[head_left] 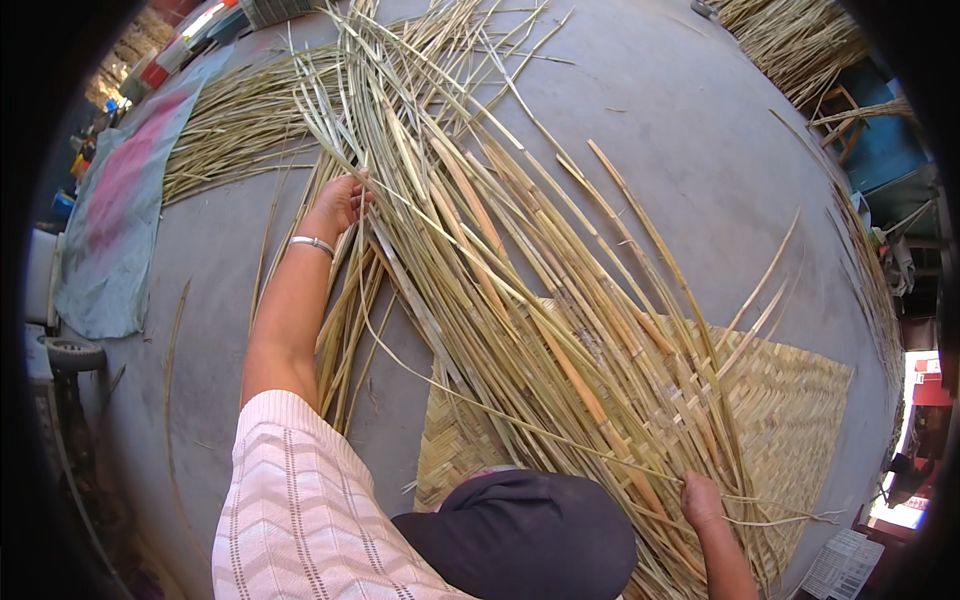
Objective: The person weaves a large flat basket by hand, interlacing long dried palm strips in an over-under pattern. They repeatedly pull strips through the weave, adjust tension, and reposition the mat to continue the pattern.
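Note:
My left hand (340,200), with a silver bangle on its wrist, reaches out to the far left and closes on a few long bamboo strips (480,250) that fan out across the floor. My right hand (702,500) sits low on the right, gripping strips where they cross the woven bamboo mat (790,400). The mat lies flat on the concrete floor (680,130), and the loose strips stick out from its woven edge toward the upper left. A dark cap brim (520,535) hides the mat's near edge.
Another pile of strips (230,130) lies at the upper left beside a grey-pink cloth (120,210). More bundles (800,35) sit at the top right near a blue chair (870,130). A small wheel (72,352) stands at the left edge.

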### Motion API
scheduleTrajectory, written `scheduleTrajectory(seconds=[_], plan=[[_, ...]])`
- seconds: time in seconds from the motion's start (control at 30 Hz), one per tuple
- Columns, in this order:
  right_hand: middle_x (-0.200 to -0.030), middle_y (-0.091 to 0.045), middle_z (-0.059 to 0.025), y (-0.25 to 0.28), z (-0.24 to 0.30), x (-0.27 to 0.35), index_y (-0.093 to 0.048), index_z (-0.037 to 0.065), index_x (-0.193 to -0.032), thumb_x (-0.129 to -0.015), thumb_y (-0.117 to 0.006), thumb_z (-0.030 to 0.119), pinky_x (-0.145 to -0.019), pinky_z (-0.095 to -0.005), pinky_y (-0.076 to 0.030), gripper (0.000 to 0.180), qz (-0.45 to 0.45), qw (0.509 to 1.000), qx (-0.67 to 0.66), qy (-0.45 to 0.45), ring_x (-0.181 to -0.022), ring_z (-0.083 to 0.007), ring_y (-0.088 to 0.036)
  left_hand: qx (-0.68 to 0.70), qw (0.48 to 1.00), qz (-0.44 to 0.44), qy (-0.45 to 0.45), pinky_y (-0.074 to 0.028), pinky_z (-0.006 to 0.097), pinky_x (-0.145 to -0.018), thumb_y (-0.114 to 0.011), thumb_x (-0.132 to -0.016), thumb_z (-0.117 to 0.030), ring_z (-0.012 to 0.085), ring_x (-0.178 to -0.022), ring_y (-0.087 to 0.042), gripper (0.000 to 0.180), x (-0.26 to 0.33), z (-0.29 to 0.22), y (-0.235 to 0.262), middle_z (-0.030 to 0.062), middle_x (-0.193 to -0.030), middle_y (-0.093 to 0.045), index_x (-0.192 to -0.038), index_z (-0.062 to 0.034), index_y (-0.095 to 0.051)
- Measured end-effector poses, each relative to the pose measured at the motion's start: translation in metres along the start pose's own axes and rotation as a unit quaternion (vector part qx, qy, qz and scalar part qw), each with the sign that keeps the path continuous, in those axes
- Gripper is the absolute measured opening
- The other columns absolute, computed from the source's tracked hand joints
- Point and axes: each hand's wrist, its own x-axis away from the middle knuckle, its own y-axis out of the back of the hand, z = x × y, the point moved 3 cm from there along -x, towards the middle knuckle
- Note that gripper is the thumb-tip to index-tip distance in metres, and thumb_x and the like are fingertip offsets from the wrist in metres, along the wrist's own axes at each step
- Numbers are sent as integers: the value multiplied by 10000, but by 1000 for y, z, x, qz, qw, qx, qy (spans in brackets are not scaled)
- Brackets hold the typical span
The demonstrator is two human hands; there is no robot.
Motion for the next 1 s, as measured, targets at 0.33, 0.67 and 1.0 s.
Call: scheduleTrajectory(seconds=[0.33, 0.67, 1.0], plan=[[-1105, -628, -212, 21, 33, -27, -543, 42, -1216, -784, -717, 326, -941, -462, -448, 546, 70, 993, -78, 51, -1088, -375, -565, 103, 971, 207, -68, -573, 289, -645, -565, -967, -212, 161, -763, -673, 254, 54, -24, -12, 37, -869, -669, -1116, -16, -626], [-959, -662, -119, 80, 170, -106, -569, 16, -1205, -895, -670, 226, -800, -309, -501, 388, 30, 901, -419, 113, -875, -205, -631, 114, 956, 261, -71, -564, 290, -682, -562, -972, -190, 158, -825, -678, 259, 81, -37, -20, 61, -942, -674, -1166, -22, -595], [-668, -525, 20, 144, 141, -85, -650, 15, -879, -962, -607, 218, -562, -246, -410, 224, -57, 886, -449, 107, -626, -66, -473, 31, 991, 117, -48, -554, 264, -562, -645, -906, -154, 120, -636, -623, 109, 67, -13, -16, 20, -769, -647, -924, -48, -625]])
